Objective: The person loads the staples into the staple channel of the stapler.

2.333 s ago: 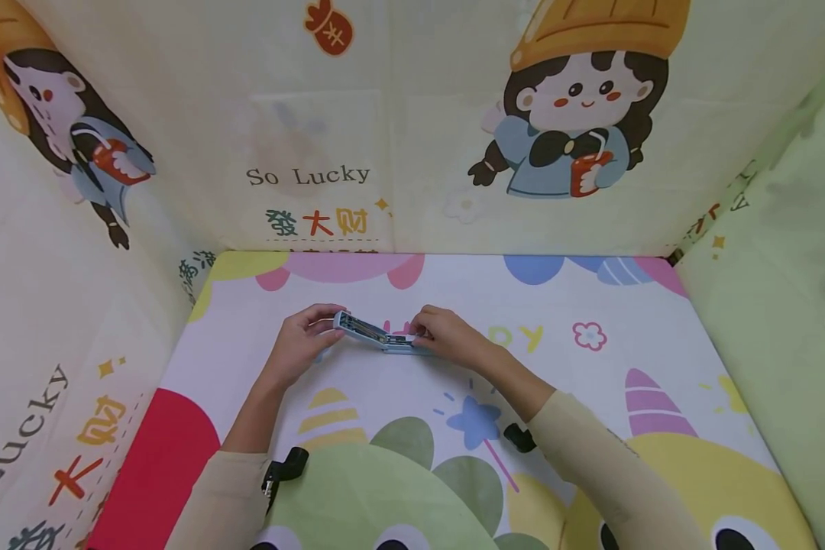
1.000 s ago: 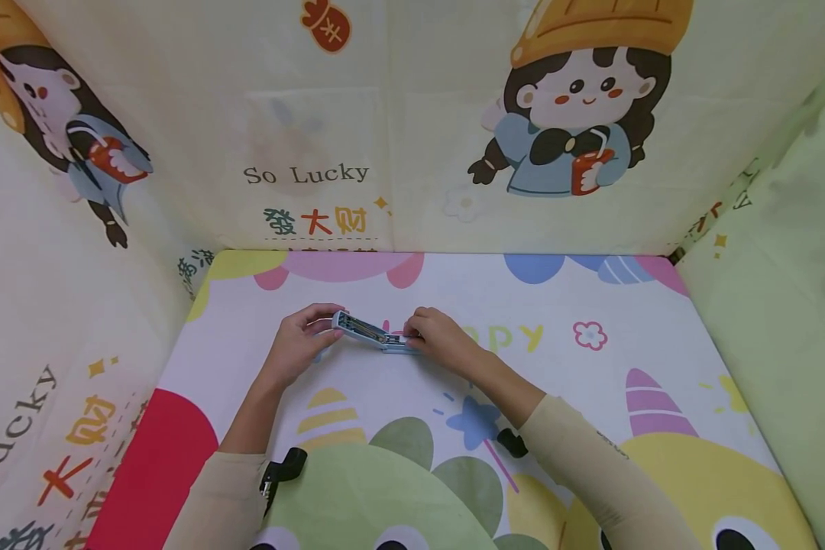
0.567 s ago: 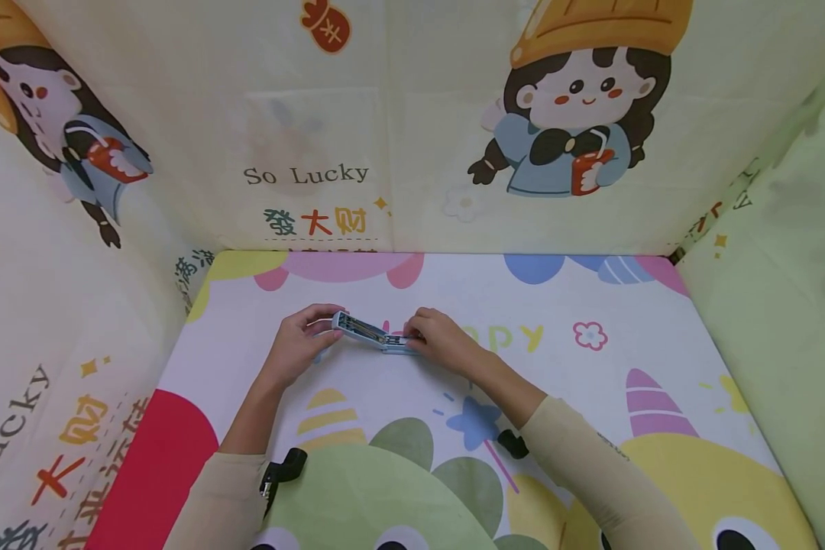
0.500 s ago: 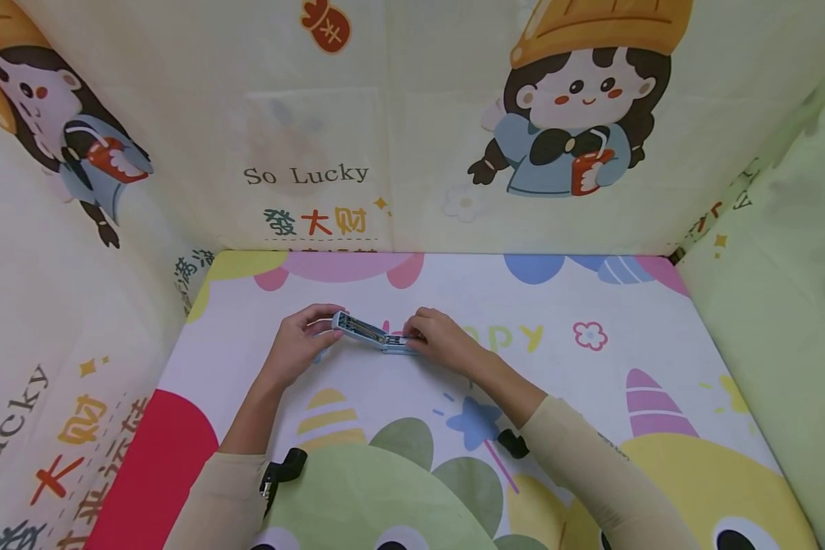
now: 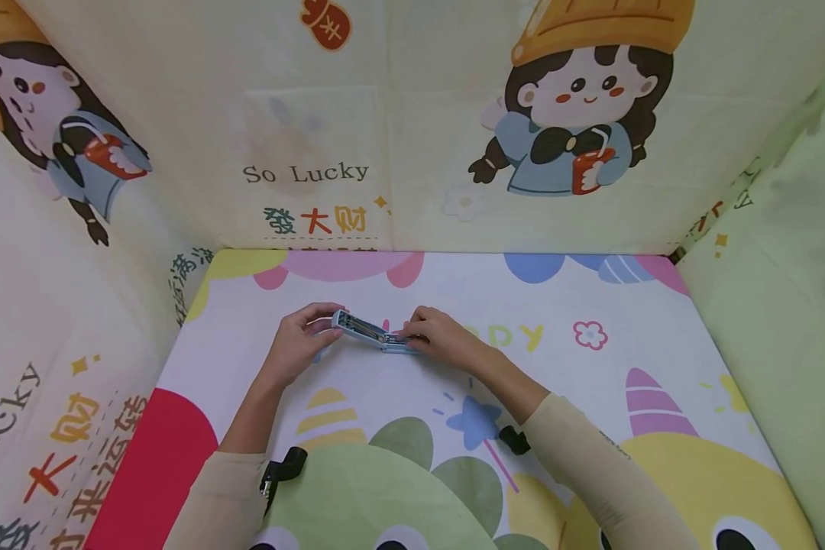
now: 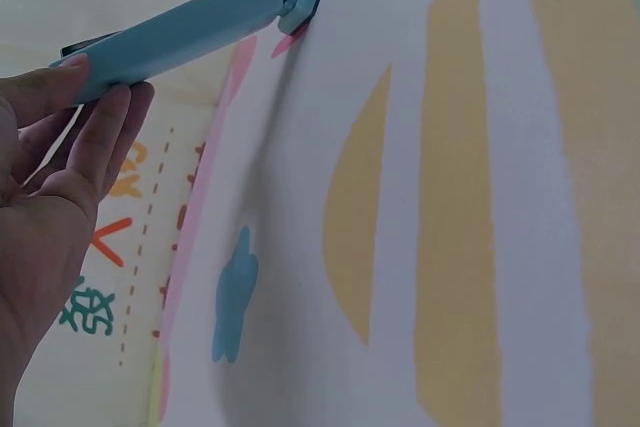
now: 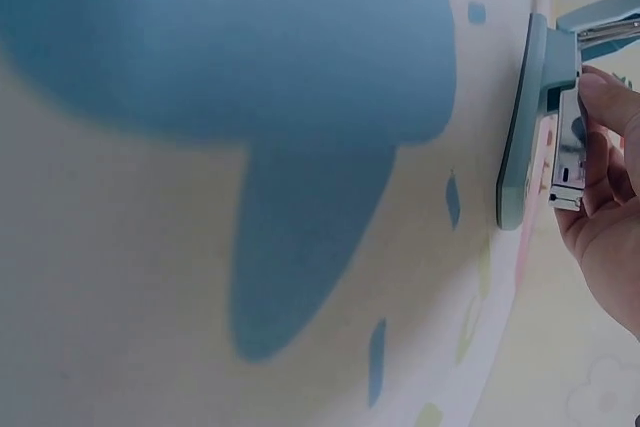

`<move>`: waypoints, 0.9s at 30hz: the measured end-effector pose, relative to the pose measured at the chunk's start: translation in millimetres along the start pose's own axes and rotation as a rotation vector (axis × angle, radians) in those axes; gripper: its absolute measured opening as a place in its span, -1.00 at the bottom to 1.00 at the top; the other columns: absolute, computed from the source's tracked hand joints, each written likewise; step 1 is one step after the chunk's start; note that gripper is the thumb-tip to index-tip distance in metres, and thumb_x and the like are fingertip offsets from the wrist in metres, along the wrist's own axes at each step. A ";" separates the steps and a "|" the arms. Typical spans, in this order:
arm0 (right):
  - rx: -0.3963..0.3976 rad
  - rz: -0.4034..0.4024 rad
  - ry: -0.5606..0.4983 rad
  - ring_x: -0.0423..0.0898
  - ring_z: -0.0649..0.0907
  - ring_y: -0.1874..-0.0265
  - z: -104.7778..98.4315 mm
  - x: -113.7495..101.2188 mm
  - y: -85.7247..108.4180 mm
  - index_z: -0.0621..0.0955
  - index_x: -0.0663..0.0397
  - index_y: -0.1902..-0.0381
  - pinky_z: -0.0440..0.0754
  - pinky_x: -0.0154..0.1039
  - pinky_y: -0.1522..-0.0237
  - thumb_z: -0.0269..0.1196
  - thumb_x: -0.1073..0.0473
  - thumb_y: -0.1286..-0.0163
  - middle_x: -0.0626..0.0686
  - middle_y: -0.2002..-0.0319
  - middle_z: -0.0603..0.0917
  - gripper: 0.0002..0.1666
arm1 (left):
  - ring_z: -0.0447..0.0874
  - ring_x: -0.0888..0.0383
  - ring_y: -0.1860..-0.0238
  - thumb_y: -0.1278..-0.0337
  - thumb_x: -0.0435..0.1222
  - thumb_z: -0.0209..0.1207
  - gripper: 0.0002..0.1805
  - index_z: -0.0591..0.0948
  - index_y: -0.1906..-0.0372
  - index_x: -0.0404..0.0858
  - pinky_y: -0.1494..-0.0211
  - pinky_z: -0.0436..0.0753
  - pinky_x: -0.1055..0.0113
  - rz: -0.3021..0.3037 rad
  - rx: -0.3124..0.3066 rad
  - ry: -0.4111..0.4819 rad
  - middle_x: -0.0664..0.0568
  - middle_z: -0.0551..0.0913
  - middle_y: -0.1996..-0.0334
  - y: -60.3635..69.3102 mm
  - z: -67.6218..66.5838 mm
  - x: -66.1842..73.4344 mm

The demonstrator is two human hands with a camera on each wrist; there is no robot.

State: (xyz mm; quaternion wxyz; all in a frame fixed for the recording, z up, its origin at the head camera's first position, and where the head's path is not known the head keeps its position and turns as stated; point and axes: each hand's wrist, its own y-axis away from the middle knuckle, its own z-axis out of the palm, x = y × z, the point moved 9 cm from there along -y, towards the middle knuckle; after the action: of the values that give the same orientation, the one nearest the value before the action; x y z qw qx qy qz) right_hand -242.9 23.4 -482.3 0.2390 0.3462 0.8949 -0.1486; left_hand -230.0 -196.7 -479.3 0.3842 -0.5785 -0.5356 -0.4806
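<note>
A light blue stapler (image 5: 360,328) is spread wide near the back of the table, its upper arm raised to the left. My left hand (image 5: 299,344) pinches the end of that arm between thumb and fingers; the left wrist view shows the arm's smooth blue back (image 6: 180,37). At the hinge side, my right hand (image 5: 447,336) pinches the metal magazine (image 7: 569,152), which stands apart from the blue base (image 7: 518,147) in the right wrist view. The base's underside rests on or just over the mat; which one is hidden.
A printed mat (image 5: 385,389) with cartoon shapes covers the table. Patterned cloth walls (image 5: 419,153) rise at the back and both sides. A black wrist mount (image 5: 289,464) is on my left sleeve, another (image 5: 514,440) beside my right sleeve.
My right hand has shifted slightly left along the stapler since the earliest frame, and its fingers have changed position a little. My left hand stays nearly in place. The left cloth wall has shifted.
</note>
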 end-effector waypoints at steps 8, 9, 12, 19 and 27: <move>0.005 -0.090 0.018 -0.07 0.60 0.16 -1.8 -5.6 1.0 0.80 0.07 -0.01 0.62 -0.32 0.12 0.38 0.29 -0.40 0.09 0.13 0.66 -0.75 | 0.70 0.17 -0.08 -0.26 -0.38 0.38 -0.55 0.62 -0.24 -0.28 -0.05 0.71 0.51 0.007 0.003 0.002 -0.19 0.61 -0.21 1.6 -0.4 2.2; 0.005 -0.096 0.021 -0.07 0.59 0.16 -1.9 -5.8 1.0 0.80 0.07 0.00 0.62 -0.33 0.13 0.38 0.29 -0.39 0.09 0.14 0.66 -0.76 | 0.70 0.18 -0.07 -0.26 -0.39 0.37 -0.55 0.62 -0.24 -0.28 -0.04 0.71 0.51 0.008 0.004 0.004 -0.19 0.61 -0.20 1.7 -0.3 2.5; 0.000 -0.091 0.023 -0.09 0.58 0.17 -2.3 -5.1 1.1 0.81 0.06 0.03 0.61 -0.35 0.14 0.39 0.28 -0.39 0.08 0.14 0.65 -0.78 | 0.71 0.22 -0.05 -0.27 -0.40 0.36 -0.55 0.61 -0.24 -0.31 -0.03 0.72 0.50 0.013 0.002 0.007 -0.21 0.60 -0.19 1.9 0.0 2.9; -0.017 -0.044 0.047 -0.08 0.56 0.11 -2.6 0.1 3.9 0.79 0.00 0.00 0.61 -0.26 0.06 0.40 0.24 -0.39 0.07 0.08 0.64 -0.76 | 0.71 0.14 -0.07 -0.27 -0.37 0.37 -0.55 0.62 -0.24 -0.28 -0.04 0.72 0.50 0.000 0.000 0.008 -0.19 0.61 -0.20 0.2 -0.3 2.3; -0.029 -0.017 0.076 -0.07 0.57 0.07 -4.4 4.6 14.5 0.77 -0.04 -0.03 0.65 -0.21 0.00 0.43 0.21 -0.37 0.07 0.02 0.64 -0.72 | 0.71 0.05 -0.08 -0.25 -0.37 0.39 -0.55 0.62 -0.23 -0.29 -0.03 0.72 0.50 0.004 0.002 0.029 -0.20 0.62 -0.18 1.1 0.1 1.8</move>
State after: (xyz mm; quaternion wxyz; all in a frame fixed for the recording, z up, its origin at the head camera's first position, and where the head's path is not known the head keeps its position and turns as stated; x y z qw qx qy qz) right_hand -237.2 38.2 -482.5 0.2085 0.3405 0.9084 -0.1241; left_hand -228.9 -196.3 -477.5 0.3935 -0.5722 -0.5293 -0.4874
